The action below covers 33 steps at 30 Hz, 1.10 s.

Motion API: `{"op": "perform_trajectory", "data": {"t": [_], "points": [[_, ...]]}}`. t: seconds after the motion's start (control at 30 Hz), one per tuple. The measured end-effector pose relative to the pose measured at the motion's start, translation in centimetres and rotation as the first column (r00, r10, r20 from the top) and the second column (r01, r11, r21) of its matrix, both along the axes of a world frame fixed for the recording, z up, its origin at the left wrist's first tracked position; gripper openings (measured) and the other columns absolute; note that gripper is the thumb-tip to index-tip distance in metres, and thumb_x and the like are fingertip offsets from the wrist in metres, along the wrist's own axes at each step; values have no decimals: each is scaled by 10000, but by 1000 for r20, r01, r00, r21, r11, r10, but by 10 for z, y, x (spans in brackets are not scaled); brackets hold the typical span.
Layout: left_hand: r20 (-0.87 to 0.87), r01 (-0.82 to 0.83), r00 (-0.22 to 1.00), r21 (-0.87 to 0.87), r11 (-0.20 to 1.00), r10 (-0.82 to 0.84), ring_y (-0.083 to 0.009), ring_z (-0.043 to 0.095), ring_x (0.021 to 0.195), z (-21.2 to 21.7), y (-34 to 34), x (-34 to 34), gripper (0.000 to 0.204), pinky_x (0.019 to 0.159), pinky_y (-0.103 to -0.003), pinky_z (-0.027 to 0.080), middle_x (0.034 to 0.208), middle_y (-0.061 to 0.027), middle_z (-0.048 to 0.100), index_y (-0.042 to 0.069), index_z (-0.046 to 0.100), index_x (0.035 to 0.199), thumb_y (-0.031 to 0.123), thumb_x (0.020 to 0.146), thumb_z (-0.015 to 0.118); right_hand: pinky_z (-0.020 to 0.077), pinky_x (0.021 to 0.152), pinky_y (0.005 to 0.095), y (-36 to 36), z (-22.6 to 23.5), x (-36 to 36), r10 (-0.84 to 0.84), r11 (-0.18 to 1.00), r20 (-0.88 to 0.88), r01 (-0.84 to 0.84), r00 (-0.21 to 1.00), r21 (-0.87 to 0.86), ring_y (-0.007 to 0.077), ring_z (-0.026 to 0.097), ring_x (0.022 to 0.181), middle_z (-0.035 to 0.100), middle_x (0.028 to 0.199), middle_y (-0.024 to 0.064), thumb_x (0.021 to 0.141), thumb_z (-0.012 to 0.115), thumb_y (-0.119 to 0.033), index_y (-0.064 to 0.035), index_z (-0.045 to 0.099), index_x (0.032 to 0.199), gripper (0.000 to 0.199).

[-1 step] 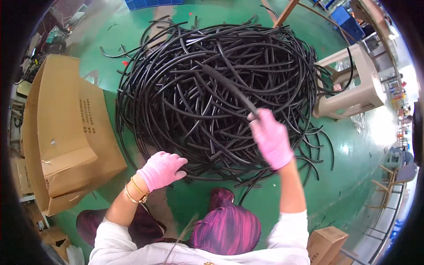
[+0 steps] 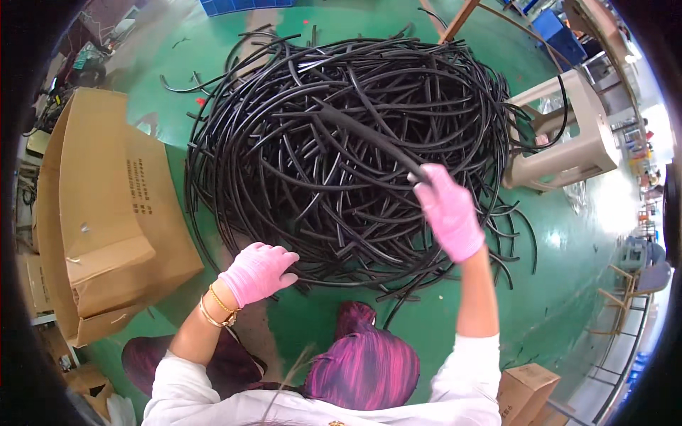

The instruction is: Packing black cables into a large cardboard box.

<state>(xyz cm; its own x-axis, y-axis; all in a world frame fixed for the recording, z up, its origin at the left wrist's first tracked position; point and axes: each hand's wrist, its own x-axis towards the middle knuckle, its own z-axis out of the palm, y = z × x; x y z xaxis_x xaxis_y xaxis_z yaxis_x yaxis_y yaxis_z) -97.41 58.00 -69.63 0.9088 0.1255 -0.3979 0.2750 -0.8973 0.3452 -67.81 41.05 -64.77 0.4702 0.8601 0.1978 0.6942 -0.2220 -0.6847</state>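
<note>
Glossy black tubes (image 2: 348, 165) heaped, most apparently left, finished share unclear; pink-gloved right hand (image 2: 452, 213) grips one dull-black tube (image 2: 369, 138); pink-gloved left hand (image 2: 260, 272) half-curled, hold unclear.

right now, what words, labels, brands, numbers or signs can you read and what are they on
Big cardboard box on the left: dark printed lines, too small and blurred to read.
Small cardboard box at lower right: dark marks, too small to read.
Black tubes: no print visible.
</note>
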Motion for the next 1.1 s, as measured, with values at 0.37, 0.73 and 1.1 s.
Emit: {"op": "perform_trajectory", "data": {"t": [0.37,0.73,1.1], "points": [[95,-99,990,-28,995,102,-305,634,974,-14,-6,-1,369,892,-418,481,1001,-102,669,77,630,1138,307,852,658,433,1047,399,9,-117,103,76,869,304,87,950,-487,348,519,1190,562,1249,170,623,846,-331,-2,539,1294,808],[5,-104,995,6,995,104,-306,643,971,-32,-14,3,373,911,-412,478,1026,-105,676,95,638,1150,320,853,646,497,745,403,-58,-122,94,113,962,578,57,808,-267,261,600,751,558,726,64,726,756,-199,-137,586,895,248],[-9,-125,992,28,992,126,-301,640,986,-30,-23,13,375,923,-421,473,1040,-98,674,103,635,1153,327,852,658,495,890,424,43,-133,173,243,826,572,142,784,-546,331,626,959,661,953,144,771,720,-322,-84,667,957,307]]}}
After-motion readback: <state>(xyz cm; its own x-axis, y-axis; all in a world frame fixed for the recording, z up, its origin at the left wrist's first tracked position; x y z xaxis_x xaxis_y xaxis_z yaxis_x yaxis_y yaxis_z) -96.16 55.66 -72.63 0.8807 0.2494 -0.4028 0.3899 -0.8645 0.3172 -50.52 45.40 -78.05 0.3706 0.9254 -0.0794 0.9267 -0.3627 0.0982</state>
